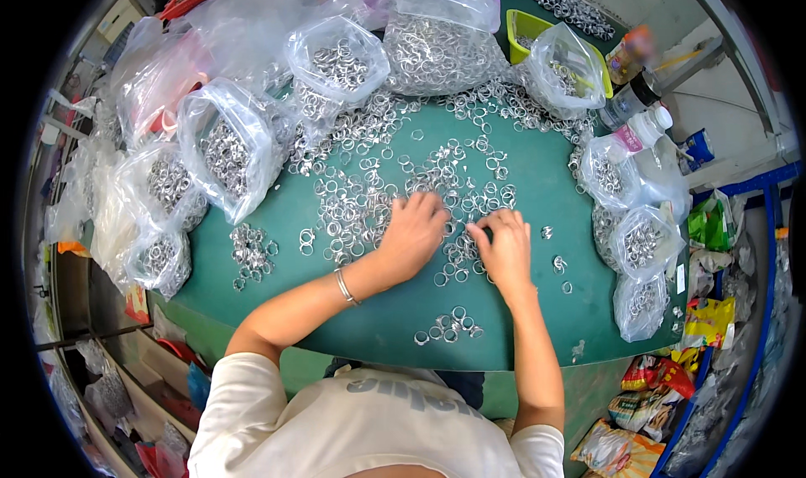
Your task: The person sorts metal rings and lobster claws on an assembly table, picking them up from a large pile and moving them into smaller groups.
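Observation:
Many loose silver-coloured metal rings [342, 217] lie spread over the green table top [537, 327]. Over the middle of this spread is my left hand [416, 233], its fingers curled down among the rings, the tips partly hidden. A metal bangle circles that wrist. Just to its right, my right hand [505, 247] is bent at the fingers, with thumb and forefinger close together above some rings. What either hand pinches is too small to make out. A small group of rings [451, 327] lies nearer to me, and another cluster [252, 253] sits to the left.
Clear plastic bags of rings [231, 154] line the table's left side, and more bags [642, 243] stand along the right. At the back are a large bag [441, 49] and a yellow-green basket [525, 26]. Bottles [642, 129] stand at the back right; shelves with packages flank the table.

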